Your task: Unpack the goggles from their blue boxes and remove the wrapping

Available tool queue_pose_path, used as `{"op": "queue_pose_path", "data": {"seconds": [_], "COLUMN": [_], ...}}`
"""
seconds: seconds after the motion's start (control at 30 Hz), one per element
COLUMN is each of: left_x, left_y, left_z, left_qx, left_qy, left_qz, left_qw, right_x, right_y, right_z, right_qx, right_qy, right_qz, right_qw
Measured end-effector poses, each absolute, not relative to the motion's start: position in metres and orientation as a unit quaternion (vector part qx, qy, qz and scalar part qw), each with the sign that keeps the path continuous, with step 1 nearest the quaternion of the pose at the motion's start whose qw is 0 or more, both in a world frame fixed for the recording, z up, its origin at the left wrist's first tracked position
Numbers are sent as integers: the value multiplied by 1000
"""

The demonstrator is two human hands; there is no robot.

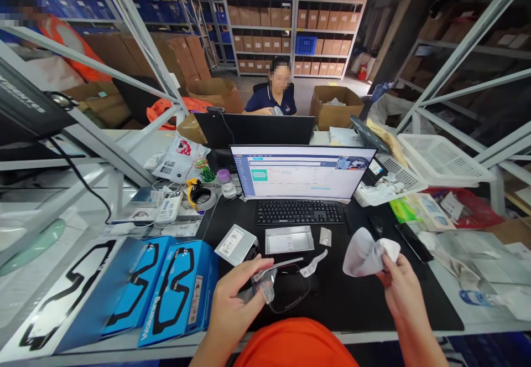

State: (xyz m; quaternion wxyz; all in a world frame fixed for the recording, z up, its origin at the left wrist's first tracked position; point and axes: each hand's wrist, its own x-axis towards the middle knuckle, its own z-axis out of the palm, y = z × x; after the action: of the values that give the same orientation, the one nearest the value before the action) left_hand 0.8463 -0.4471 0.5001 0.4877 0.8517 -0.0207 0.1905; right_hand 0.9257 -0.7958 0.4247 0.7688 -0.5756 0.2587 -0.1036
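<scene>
My left hand [236, 295] pinches one side of a pair of glasses [314, 264] low over the black desk mat. The lens is see-through and hard to make out against the mat; the temple pointing away from the hand ends in a white wrapped tip. To the right, my right hand [400, 284] grips a soft white cloth or pouch [363, 253] by its edge, apart from the glasses. Just beyond the glasses lies an open shallow silver box part [289, 239], with a small clear packet [326, 237] beside it. A silver labelled box [237, 243] stands near my left fingers.
Blue glasses boxes [178, 289] stand at the left. A keyboard [299, 212] and lit monitor [302, 173] are ahead. A phone [414, 242] and white basket [446, 156] are at the right. A person [271, 98] sits behind the monitors; metal frame posts flank the desk.
</scene>
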Motion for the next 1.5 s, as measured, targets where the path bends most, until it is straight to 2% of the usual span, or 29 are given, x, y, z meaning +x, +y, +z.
{"op": "queue_pose_path", "data": {"seconds": [0.17, 0.4, 0.67, 0.83, 0.93, 1.07, 1.33, 1.5], "left_x": [841, 840, 838, 840, 841, 840, 842, 845], "left_y": [-444, -446, -443, -443, -443, -440, -439, -443], "left_z": [508, 531, 543, 545, 546, 546, 543, 542], "left_qx": [844, 845, 841, 843, 843, 851, 859, 856], "left_qy": [-60, -91, -63, -69, -73, -73, -72, -59], "left_qz": [196, 188, 123, 130, 134, 109, 112, 127], "left_qw": [496, 492, 523, 517, 516, 509, 494, 498], "right_x": [924, 921, 918, 918, 918, 921, 913, 900], "right_y": [-794, -803, -810, -808, -807, -806, -788, -758], "right_z": [416, 389, 397, 400, 397, 393, 400, 413], "right_qx": [-574, -668, -884, -926, -934, -926, -801, -744], "right_qy": [276, 302, 156, 92, 79, 91, 184, 176], "right_qz": [-111, -127, -160, -184, -191, -173, -55, -40], "right_qw": [763, 668, 411, 317, 292, 322, 567, 643]}}
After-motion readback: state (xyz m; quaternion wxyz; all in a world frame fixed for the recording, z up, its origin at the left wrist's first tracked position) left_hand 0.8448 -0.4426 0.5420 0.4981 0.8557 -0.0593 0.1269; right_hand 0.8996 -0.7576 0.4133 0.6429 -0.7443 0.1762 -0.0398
